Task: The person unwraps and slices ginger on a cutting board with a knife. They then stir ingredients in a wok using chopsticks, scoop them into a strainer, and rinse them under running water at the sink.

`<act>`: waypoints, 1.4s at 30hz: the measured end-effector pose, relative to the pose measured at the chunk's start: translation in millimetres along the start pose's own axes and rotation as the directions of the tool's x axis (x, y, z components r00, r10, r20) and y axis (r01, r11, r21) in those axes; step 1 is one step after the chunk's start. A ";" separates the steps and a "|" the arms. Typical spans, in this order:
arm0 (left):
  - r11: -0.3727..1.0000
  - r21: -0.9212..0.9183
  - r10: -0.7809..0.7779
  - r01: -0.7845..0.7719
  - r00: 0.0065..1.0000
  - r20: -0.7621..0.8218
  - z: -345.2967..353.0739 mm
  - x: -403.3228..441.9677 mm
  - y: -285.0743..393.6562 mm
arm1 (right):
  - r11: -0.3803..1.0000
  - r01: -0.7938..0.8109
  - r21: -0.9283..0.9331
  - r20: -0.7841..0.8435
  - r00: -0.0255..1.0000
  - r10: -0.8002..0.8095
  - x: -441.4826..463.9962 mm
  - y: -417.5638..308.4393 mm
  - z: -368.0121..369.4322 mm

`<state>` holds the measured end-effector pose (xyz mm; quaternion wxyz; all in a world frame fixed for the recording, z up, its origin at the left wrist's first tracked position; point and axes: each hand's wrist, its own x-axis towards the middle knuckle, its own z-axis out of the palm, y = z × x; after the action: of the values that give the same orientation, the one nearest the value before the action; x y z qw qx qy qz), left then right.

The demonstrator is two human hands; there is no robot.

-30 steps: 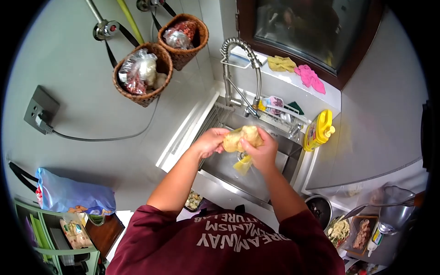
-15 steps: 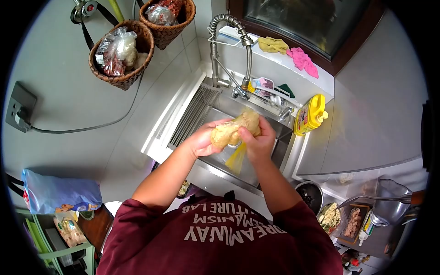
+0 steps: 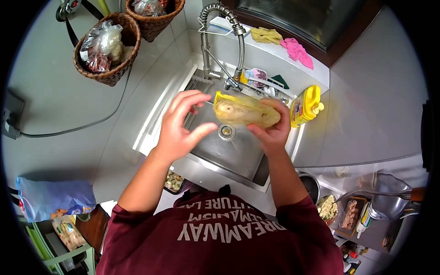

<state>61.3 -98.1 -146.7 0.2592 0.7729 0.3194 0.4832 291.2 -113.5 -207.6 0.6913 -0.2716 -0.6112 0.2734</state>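
Observation:
My right hand [image 3: 276, 133] grips one end of a translucent yellow plastic bag [image 3: 243, 111], holding it above the sink [image 3: 238, 158]. Inside the bag is a pale, lumpy thing whose kind I cannot make out. The other end of the bag points left, with its yellow edge standing out. Just left of it, my left hand [image 3: 180, 121] is open, thumb and fingers spread, apart from the bag. Beneath the bag the round drain [image 3: 226, 132] shows in the sink floor.
A spring-neck faucet [image 3: 205, 50] rises behind the sink. A yellow bottle [image 3: 306, 106] stands at its right edge. Pink [image 3: 297, 52] and yellow cloths [image 3: 266, 35] lie on the ledge. Wicker baskets [image 3: 107, 75] hang upper left; a food tray [image 3: 350, 215] sits lower right.
My left hand has let go of the bag and moved left, its fingers spreading. The bag, held in my right hand, has turned more level, and its loose yellow end no longer hangs down.

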 end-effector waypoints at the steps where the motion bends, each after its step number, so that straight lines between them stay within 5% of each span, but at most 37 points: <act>1: 0.999 0.030 -0.023 0.021 0.998 0.055 3.1 5.4 8.0 | 1.000 -0.006 -0.020 0.029 1.000 0.007 0.2 -0.3 1.5; 5: 0.986 0.121 -0.148 0.112 0.926 0.348 6.6 5.5 -5.5 | 0.975 -0.214 0.053 0.093 0.974 0.208 -0.8 -5.1 13.4; 7: 0.982 0.057 -0.190 0.181 0.935 0.300 15.7 3.7 -6.8 | 0.890 -0.442 0.114 0.087 0.897 0.434 4.3 -13.0 16.1; 10: 0.955 -0.009 -0.279 0.297 0.907 0.315 29.7 1.7 -3.5 | 0.897 -0.437 -0.071 0.147 0.884 0.443 7.5 -3.7 13.1; 14: 0.952 -0.061 -0.250 0.301 0.874 0.416 27.1 3.9 -3.0 | 0.717 -0.669 0.197 0.291 0.738 0.609 0.5 0.3 12.3; 15: 0.846 -0.305 -0.250 0.437 0.831 0.496 26.1 -1.1 -8.4 | 0.649 -0.696 0.308 0.367 0.716 0.593 -3.9 0.2 12.6; 17: 0.412 -0.649 -0.175 0.640 0.754 0.633 26.2 -14.5 -22.0 | 0.571 -0.716 0.402 0.413 0.698 0.585 -7.6 0.5 13.8; 24: 0.106 -0.792 -0.477 0.601 0.730 0.489 51.5 -20.3 -35.5 | 0.465 -0.679 0.568 0.258 0.684 0.683 -1.2 15.9 27.3; 28: 0.233 -0.873 -0.424 0.428 0.853 0.305 53.2 -24.0 -39.6 | 0.549 -0.691 0.469 0.369 0.719 0.589 -1.8 18.3 11.0; 31: 0.445 -0.798 -0.246 0.407 0.912 0.328 36.4 -21.7 -49.3 | 0.804 -0.567 0.177 0.291 0.811 0.508 6.9 -3.9 16.7; 34: 0.574 -0.711 -0.237 0.405 0.914 0.330 30.9 -17.3 -42.0 | 0.870 -0.485 -0.086 0.276 0.828 0.488 10.8 -16.5 20.9; 37: 0.696 -0.609 -0.252 0.380 0.924 0.289 28.1 -13.4 -32.7 | 0.884 -0.461 0.075 0.210 0.874 0.437 8.5 -17.7 25.3; 40: 0.675 -0.576 -0.351 0.461 0.887 0.299 25.1 -14.6 -31.8 | 0.912 -0.410 0.001 0.114 0.906 0.407 3.6 -14.2 29.4; 42: 0.762 -0.514 -0.314 0.394 0.919 0.240 27.6 -18.3 -37.1 | 0.961 -0.214 -0.173 0.152 0.959 0.241 5.0 -10.6 28.5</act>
<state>71.5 -89.7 -194.6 0.5793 0.6220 0.2875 0.4415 264.0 -116.1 -193.6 0.5766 -0.3687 -0.6525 0.3253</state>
